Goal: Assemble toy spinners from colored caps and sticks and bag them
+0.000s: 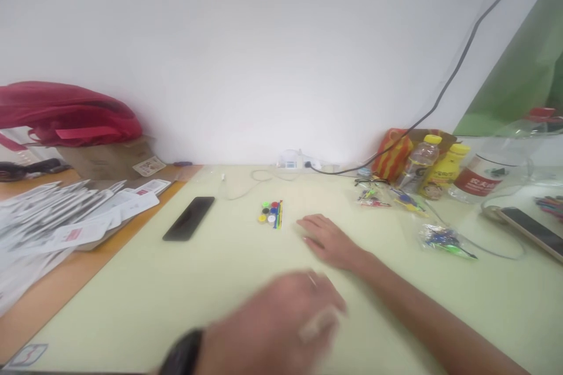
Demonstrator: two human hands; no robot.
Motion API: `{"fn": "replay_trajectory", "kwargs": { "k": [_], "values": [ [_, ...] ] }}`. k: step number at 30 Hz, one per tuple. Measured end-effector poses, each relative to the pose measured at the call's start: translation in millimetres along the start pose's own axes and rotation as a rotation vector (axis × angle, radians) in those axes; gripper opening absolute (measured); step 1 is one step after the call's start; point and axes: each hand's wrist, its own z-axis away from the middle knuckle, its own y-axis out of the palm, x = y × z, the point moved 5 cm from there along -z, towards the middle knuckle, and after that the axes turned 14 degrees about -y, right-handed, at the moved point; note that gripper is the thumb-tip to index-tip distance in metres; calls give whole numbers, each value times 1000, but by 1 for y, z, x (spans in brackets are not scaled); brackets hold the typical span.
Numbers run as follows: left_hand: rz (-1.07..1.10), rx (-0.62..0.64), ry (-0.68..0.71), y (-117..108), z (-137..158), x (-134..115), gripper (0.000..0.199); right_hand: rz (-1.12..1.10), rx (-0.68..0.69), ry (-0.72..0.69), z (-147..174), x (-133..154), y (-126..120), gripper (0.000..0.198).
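Observation:
My left hand [281, 313], with a dark band [182, 354] at its wrist, hovers low in the middle of the view, smeared by motion. A pale patch [319, 323] shows at its fingers, too blurred to name. Farther back, my right hand [329, 241] rests on the pale green tabletop [211, 299], fingers stretched out to the left and thumb apart. Just left of those fingertips, apart from them, lies a small group of round coloured pieces [268, 212] in green, red, black, blue, yellow and white. Thin coloured strips [278, 214] lie along the group's right side.
A black phone [189, 218] lies to the left. White packets [65, 211] and a box [105, 158] under a red bag [70, 111] are farther left. At right are clear bags of small parts [444, 240], bottles [444, 173], another phone [534, 231] and cables [457, 70].

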Motion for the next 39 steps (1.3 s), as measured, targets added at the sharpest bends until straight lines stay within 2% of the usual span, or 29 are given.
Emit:
{"fn": "replay_trajectory", "kwargs": {
  "k": [2,3,5,7,9,11,13,18,22,25,28,34,39],
  "values": [
    [-135,-385,-298,-62,-5,51,21,6,2,17,-11,-4,6,42],
    [-201,-488,-390,-84,-6,75,21,6,4,29,-18,-7,9,40],
    [-289,-620,-483,-112,-10,120,30,-8,-20,54,-35,-14,16,37],
    [-342,-613,-455,-117,-19,153,47,-37,-41,66,-53,-18,23,37],
    [-332,-487,-473,-106,-30,177,65,-47,-48,73,-67,-21,30,37],
    [-301,-363,-519,-91,-40,190,73,-50,-39,67,-74,-22,34,36],
    [-285,-313,-491,-77,-52,190,67,-56,-23,54,-72,-22,33,34],
    [-276,-328,-247,-48,-83,164,54,-37,-2,49,-35,-28,11,34],
    [-229,-302,-190,-26,-103,139,52,-15,-22,105,7,-39,-15,28],
    [-179,-230,-134,-15,-109,125,51,-58,-74,157,29,-46,-30,22],
    [-157,-222,-128,-17,-107,126,43,-116,-128,210,37,-49,-35,22],
    [-100,-270,-257,-34,-96,147,44,-159,-125,209,31,-40,-27,31],
    [-77,-259,-206,-35,-95,141,52,-243,-147,220,32,-32,-33,31]
  ]
}}
